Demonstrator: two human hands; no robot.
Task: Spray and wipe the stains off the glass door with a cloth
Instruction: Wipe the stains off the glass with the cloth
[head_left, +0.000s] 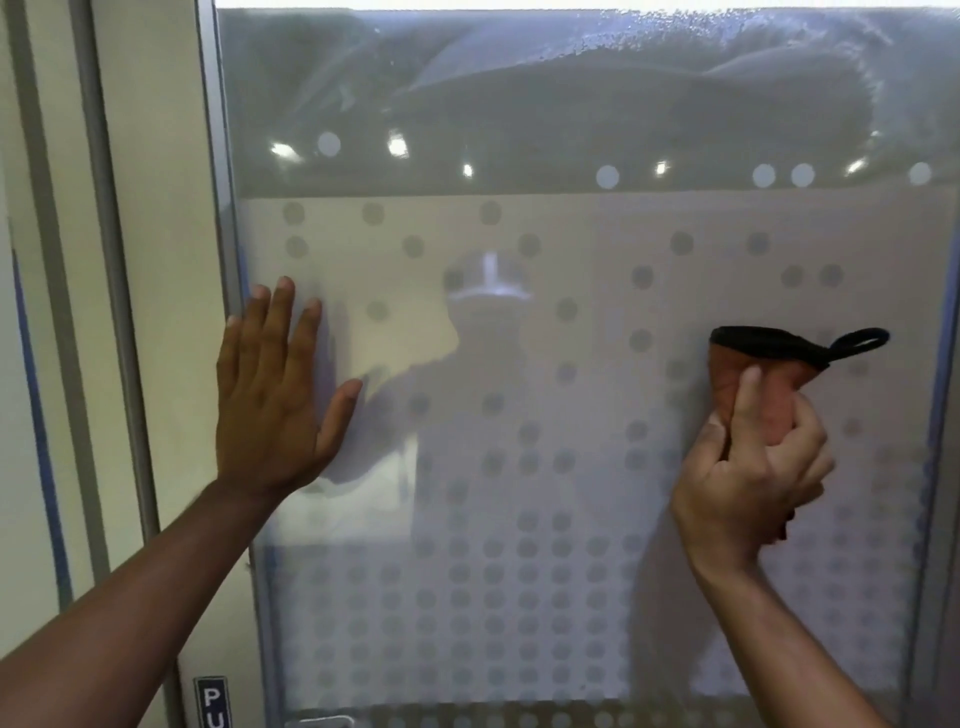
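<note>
Orange fabric with a black hem, the cloth (769, 374) sits bunched in the right hand (748, 478) at the right of the frame. The fingers (745, 395) are curled tight around its lower part, the thumb laid up across the orange face, so that the wad fans out above the fist and its black edge and a small black hanging loop (860, 343) stick out toward the upper right. The top of the cloth lies against the glass door (519, 338); the rest is buried in the grip.

At the left of the frame the left hand (275, 400) is spread wide and empty, palm flat on the glass, fingertips pointing up, the thumb angled out to the right. Its little-finger side lies just beside the grey metal door frame (223, 208).

Outward from the hands, the pane carries a pattern of frosted dots (524, 551), sparse around the hands and dense toward the bottom of the frame. Across the top of the frame the glass shows sweeping wet smears with droplets (597, 47). A dim reflection of the person shows in the centre of the pane, between the two hands. At the lower left, on the frame, a small dark sign (210, 701) shows the letters "PU", cut off by the edge. Left of the frame stands a cream wall panel (156, 208).
</note>
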